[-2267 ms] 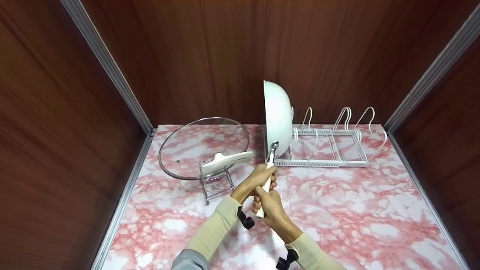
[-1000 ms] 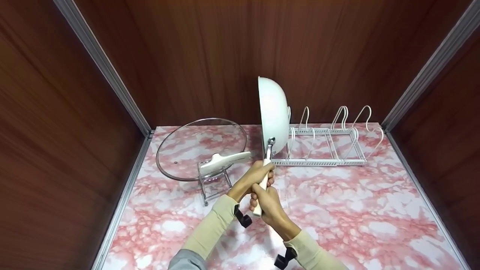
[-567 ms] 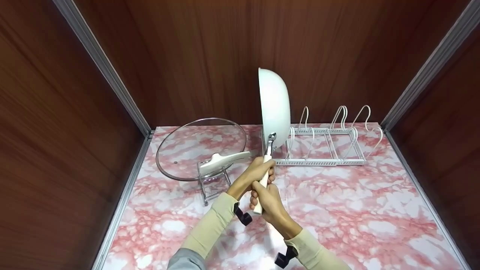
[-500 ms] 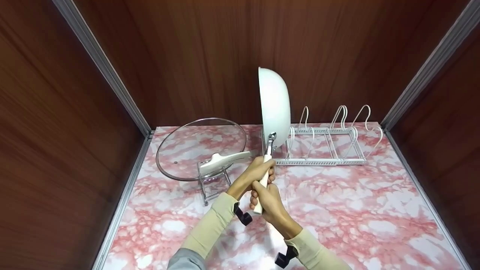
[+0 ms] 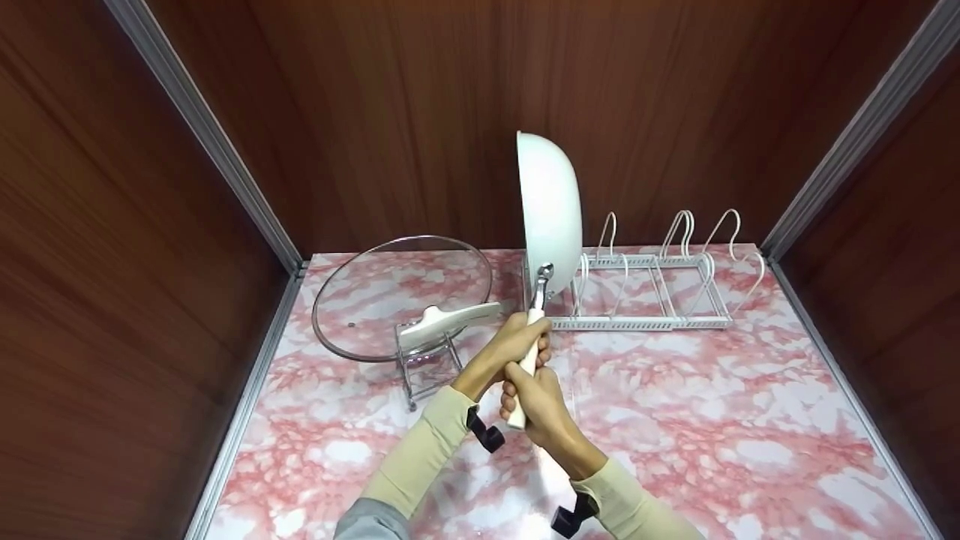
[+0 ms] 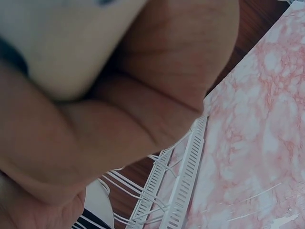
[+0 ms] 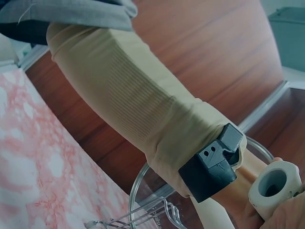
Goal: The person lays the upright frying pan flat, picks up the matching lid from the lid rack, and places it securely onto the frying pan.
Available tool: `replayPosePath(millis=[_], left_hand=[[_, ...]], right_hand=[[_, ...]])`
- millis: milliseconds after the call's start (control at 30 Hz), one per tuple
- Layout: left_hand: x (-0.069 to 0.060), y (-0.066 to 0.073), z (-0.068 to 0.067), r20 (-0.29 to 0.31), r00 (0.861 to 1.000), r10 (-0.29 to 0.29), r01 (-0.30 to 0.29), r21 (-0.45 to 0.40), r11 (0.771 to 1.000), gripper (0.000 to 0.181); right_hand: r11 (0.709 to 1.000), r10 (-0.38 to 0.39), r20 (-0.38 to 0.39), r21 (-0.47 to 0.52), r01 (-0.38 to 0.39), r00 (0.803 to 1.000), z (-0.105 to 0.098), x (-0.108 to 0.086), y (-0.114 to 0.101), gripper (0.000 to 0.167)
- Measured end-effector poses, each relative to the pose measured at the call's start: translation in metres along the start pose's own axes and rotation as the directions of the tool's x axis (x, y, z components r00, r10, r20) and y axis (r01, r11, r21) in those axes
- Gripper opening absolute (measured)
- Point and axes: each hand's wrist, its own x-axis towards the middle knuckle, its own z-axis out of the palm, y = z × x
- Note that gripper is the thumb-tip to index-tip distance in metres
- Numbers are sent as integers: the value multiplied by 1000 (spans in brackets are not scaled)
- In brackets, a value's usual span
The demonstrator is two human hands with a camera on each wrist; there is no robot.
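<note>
A white wok [image 5: 552, 214] stands on its side, its mouth facing left, at the left end of the white wire rack [image 5: 622, 324]. My left hand [image 5: 511, 346] grips its pale handle [image 5: 534, 319] near the metal joint. Just below, my right hand [image 5: 541, 403] wraps the handle's lower part; the hollow handle end [image 7: 273, 185] shows in the right wrist view. In the left wrist view, curled fingers [image 6: 119, 107] enclose the handle. The wok hides the rack's left end, so whether they touch I cannot tell.
A glass lid [image 5: 405, 244] with a white handle [image 5: 450, 322] leans in a small metal wire stand [image 5: 435, 386] on the left. The rack's upright wire loops [image 5: 682, 232] rise to the right of the wok. Dark wood-grain panels [image 5: 420, 112] enclose the pink marbled table [image 5: 675, 420].
The wok has risen and shifted slightly left in the head view, both hands keeping hold of its handle. Over the last half second it has barely moved. Lid, stand and rack stay put.
</note>
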Motion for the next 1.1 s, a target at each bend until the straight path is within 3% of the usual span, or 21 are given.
replayPosePath(millis=[367, 1100], left_hand=[[-4, 2, 1, 28, 999, 22, -22, -9, 1000, 15], [-10, 9, 7, 29, 999, 35, -35, -9, 999, 16]], right_hand=[[1000, -6, 13, 6, 6, 1000, 0, -3, -1, 10], [1000, -1, 24, 16, 1, 1000, 1, -13, -9, 10]])
